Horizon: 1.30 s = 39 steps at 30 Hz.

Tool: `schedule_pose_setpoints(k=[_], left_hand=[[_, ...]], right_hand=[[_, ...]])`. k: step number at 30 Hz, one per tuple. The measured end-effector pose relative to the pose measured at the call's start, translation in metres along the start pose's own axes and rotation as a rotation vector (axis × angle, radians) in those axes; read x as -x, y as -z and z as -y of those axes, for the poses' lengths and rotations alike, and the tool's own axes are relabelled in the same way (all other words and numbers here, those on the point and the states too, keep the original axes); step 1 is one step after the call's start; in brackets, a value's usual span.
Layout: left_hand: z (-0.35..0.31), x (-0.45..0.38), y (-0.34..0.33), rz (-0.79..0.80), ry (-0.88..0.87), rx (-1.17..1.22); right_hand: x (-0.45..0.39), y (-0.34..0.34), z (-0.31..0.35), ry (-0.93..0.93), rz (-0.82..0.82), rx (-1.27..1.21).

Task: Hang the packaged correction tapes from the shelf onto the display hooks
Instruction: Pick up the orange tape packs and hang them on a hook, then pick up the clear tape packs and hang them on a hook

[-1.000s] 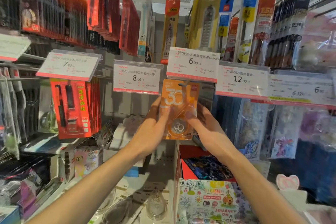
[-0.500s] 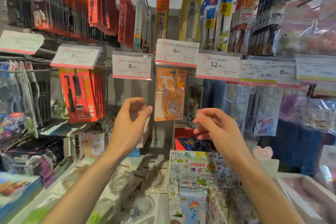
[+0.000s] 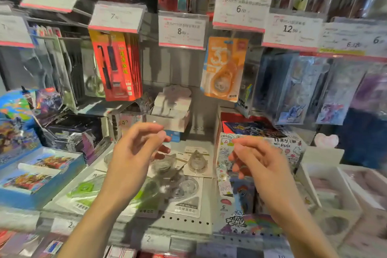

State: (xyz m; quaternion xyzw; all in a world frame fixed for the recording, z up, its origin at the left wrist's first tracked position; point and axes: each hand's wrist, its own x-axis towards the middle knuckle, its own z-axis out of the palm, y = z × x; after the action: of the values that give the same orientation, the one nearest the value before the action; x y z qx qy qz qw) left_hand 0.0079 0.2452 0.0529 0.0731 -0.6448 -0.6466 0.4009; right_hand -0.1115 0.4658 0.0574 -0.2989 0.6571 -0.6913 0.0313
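Left hand [image 3: 136, 157] raised above the shelf, fingers loosely curled, thumb and forefinger close together at the tips, nothing held between them. Right hand [image 3: 259, 159] level with it on the right, fingers likewise loosely bent and somewhat blurred, also holding nothing. Both apart from every package.

Orange correction tape pack [image 3: 225, 69] hanging far up, right of centre, under the price tag marked 6 [image 3: 240, 11], tilted slightly with its lower edge swung left. Well above both hands and touching neither.

More correction tapes lying flat on the grey shelf [image 3: 188, 224] below the hands: a clear-blister pack [image 3: 196, 162] far in, between the two hands; a larger white-card pack [image 3: 186, 197] nearer, partly behind the left wrist; a green pack [image 3: 83, 189] on the left, just beside the left forearm.

Price tag marked 8 [image 3: 181, 30] above the gap between the hands, no pack seen hanging under it. Left of that, red packs [image 3: 117, 67] hanging in a row beneath a tag marked 7 [image 3: 116, 16]. Tag marked 12.90 [image 3: 291, 29] on the right, pale cartoon packs hanging below it. Blue box [image 3: 37, 176] with bright printed covers near left. Patterned cartoon box [image 3: 251, 190] on the right, partly hidden by the right hand. White trays [image 3: 326, 190] at the near right edge.
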Motion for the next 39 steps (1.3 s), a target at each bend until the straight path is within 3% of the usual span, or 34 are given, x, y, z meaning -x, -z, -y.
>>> schedule_pose_setpoints(k=[10, 19, 27, 31, 39], left_hand=[[0.018, -0.033, 0.106, 0.036, 0.065, -0.011], [0.047, -0.084, 0.176, 0.224, 0.099, -0.358], [0.093, -0.136, 0.174, 0.542, 0.104, -0.995], [0.116, -0.145, 0.170, 0.688, 0.194, -1.269], [0.132, -0.150, 0.163, 0.676, 0.252, -1.465]], right_hand=[[0.003, -0.090, 0.004, 0.034, -0.138, 0.065], [-0.013, -0.165, -0.028, -0.023, -0.173, 0.202], [-0.056, -0.185, -0.078, -0.096, -0.050, 0.510], [-0.082, -0.199, -0.109, -0.046, 0.099, 0.773], [-0.097, -0.193, -0.146, -0.024, 0.349, 1.074]])
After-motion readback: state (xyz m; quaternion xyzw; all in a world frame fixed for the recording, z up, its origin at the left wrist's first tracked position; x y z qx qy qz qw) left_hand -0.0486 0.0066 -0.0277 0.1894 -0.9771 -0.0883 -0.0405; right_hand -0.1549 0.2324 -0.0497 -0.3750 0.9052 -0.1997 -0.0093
